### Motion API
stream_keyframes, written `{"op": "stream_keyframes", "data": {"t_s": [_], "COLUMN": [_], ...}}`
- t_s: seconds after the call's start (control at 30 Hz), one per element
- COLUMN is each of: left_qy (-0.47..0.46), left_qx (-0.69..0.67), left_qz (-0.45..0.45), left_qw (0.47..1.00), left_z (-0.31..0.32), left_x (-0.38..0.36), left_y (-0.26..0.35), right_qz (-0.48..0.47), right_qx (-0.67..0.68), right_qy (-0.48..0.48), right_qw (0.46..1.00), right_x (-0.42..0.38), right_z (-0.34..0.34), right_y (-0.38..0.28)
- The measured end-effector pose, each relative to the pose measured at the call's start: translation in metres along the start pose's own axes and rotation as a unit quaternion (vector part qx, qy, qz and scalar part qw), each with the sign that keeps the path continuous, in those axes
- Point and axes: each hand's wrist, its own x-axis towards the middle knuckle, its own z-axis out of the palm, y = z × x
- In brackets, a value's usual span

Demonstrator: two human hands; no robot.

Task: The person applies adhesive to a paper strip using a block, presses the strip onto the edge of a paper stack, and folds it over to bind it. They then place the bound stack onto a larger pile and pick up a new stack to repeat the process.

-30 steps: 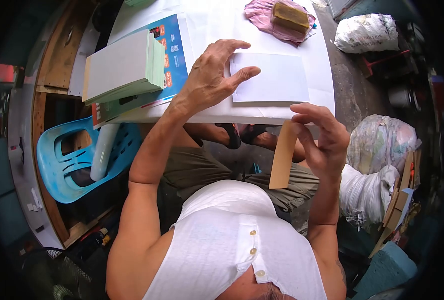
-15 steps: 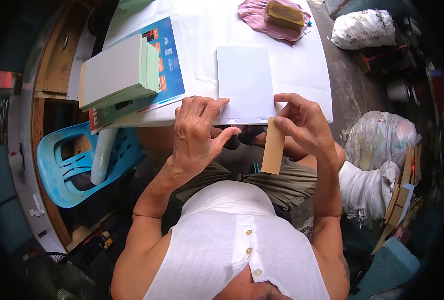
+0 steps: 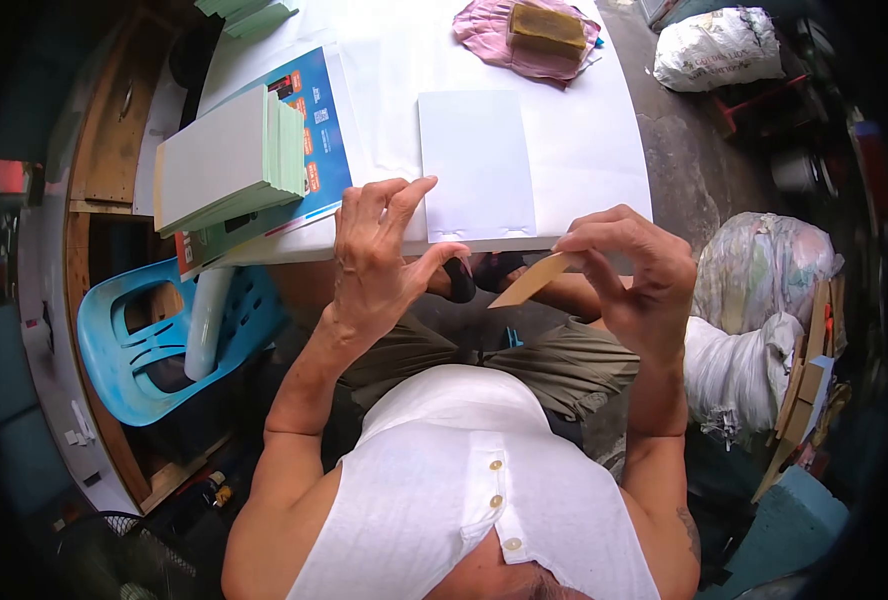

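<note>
A white paper pad (image 3: pixel 477 160) lies flat at the table's near edge, with small marks along its bottom edge. Beside its lower left corner is my left hand (image 3: pixel 376 250), thumb and fingers apart, the index fingertip right at the pad's left side. Between the thumb and fingers of my right hand (image 3: pixel 639 275) is a narrow strip of brown card (image 3: pixel 532 281), tilted, its free end pointing down and left below the table edge.
Stacked pads with greenish edges (image 3: pixel 219 160) stand on a blue printed sheet (image 3: pixel 326 150) on the white-covered table (image 3: pixel 594 150). A brown block (image 3: pixel 546 32) rests on a pink cloth (image 3: pixel 479 28). A blue plastic chair (image 3: pixel 114 310) is at left, filled bags (image 3: pixel 764 270) at right.
My right hand has moved right, away from the pad, and the card strip has swung from hanging nearly upright to a slant. My left hand stays by the pad's left corner.
</note>
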Motion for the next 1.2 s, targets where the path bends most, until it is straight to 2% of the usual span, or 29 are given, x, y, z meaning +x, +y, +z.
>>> {"op": "stream_keyframes", "data": {"t_s": [0.03, 0.07, 0.1, 0.13, 0.17, 0.2, 0.23, 0.27, 0.33, 0.37, 0.4, 0.43, 0.47, 0.53, 0.6, 0.67, 0.83, 0.93, 1.03, 1.13, 1.2], "left_qy": [0.017, 0.034, -0.027, -0.088, -0.148, -0.206, -0.298, -0.305, -0.358, -0.328, -0.296, -0.25, -0.244, -0.232, -0.24, -0.212, -0.11, -0.083, -0.048, 0.063, 0.09], "left_qx": [-0.047, -0.093, -0.238, -0.377, -0.506, -0.621, -0.663, -0.709, -0.67, -0.636, -0.601, -0.566, -0.549, -0.46, -0.397, -0.296, -0.22, -0.166, -0.104, -0.007, -0.005], "left_qz": [-0.004, -0.007, -0.038, -0.066, -0.091, -0.114, -0.118, -0.181, -0.136, -0.151, -0.166, -0.134, -0.11, -0.077, -0.061, 0.001, -0.012, -0.024, -0.012, -0.002, 0.03], "left_qw": [0.999, 0.995, 0.97, 0.92, 0.845, 0.748, 0.676, 0.61, 0.636, 0.682, 0.724, 0.774, 0.792, 0.854, 0.884, 0.931, 0.969, 0.982, 0.993, 0.998, 0.995], "left_z": [-0.002, -0.003, -0.004, -0.003, -0.001, 0.001, 0.003, 0.003, -0.006, -0.007, -0.007, -0.004, 0.0, 0.003, 0.009, 0.017, 0.035, 0.044, 0.058, 0.066, 0.066], "left_x": [0.001, 0.003, 0.006, 0.011, 0.016, 0.02, 0.026, 0.029, 0.043, 0.049, 0.054, 0.062, 0.071, 0.094, 0.116, 0.136, 0.202, 0.24, 0.269, 0.278, 0.275], "left_y": [0.004, 0.007, 0.011, 0.017, 0.023, 0.027, 0.028, 0.034, 0.034, 0.037, 0.039, 0.044, 0.041, 0.042, 0.038, 0.034, 0.003, -0.005, -0.014, -0.02, -0.029], "right_qz": [0.0, -0.04, -0.077, -0.114, -0.126, -0.157, -0.166, -0.175, -0.168, -0.164, -0.094, -0.021, 0.052, 0.106, 0.156, 0.144, 0.153, 0.165, 0.18, 0.269, 0.289], "right_qx": [0.01, 0.001, -0.008, -0.019, -0.007, 0.003, 0.003, 0.004, 0.015, 0.019, 0.114, 0.207, 0.299, 0.284, 0.27, 0.243, 0.015, -0.133, -0.208, -0.097, -0.036], "right_qy": [0.017, 0.015, 0.012, 0.009, 0.004, 0.002, 0.008, 0.014, 0.01, 0.008, 0.021, 0.032, 0.041, 0.021, 0.005, 0.062, 0.133, 0.145, 0.142, 0.108, 0.113], "right_qw": [1.0, 0.999, 0.997, 0.993, 0.992, 0.988, 0.986, 0.985, 0.986, 0.986, 0.989, 0.977, 0.952, 0.953, 0.95, 0.957, 0.979, 0.967, 0.951, 0.952, 0.95], "right_x": [-0.001, 0.003, 0.005, 0.008, 0.008, 0.01, 0.011, 0.011, 0.013, 0.013, 0.013, 0.013, 0.013, 0.017, 0.023, 0.037, 0.092, 0.127, 0.159, 0.178, 0.178], "right_z": [0.005, 0.007, 0.008, 0.009, 0.008, 0.006, 0.005, 0.004, -0.005, -0.009, -0.011, -0.011, -0.012, -0.016, -0.021, -0.024, -0.044, -0.052, -0.053, -0.056, -0.055], "right_y": [-0.002, -0.004, -0.008, -0.012, -0.016, -0.014, -0.014, -0.013, 0.0, 0.007, 0.011, 0.015, 0.021, 0.039, 0.051, 0.058, 0.098, 0.13, 0.158, 0.18, 0.191]}}
